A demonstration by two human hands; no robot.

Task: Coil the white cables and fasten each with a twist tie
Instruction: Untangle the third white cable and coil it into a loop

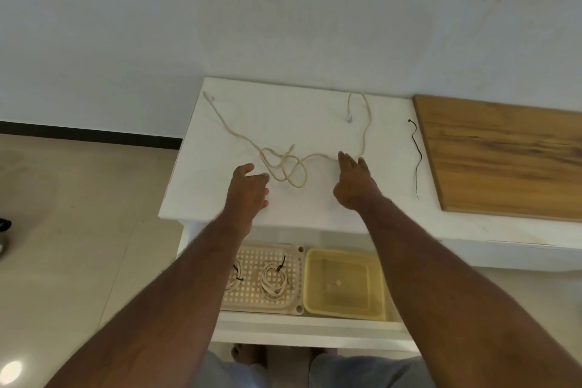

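Here, cable: the loose white cable (285,164) sprawls across the table (201,186), its tangle between both hands.
Left hand (248,187): loosely open, empty, just beside the tangle.
Right hand (354,181): fingers straight, fingertips at the strand.
Twist tie (416,154): lying farther right.

1. A wooden board (504,161) lies on the right of a white table (315,123) set against a pale wall (283,9).
2. On the shelf below, a perforated cream tray (293,287) sits just beside a yellow plastic tub (345,287).
3. Beige floor tiles (78,214) spread to the left.
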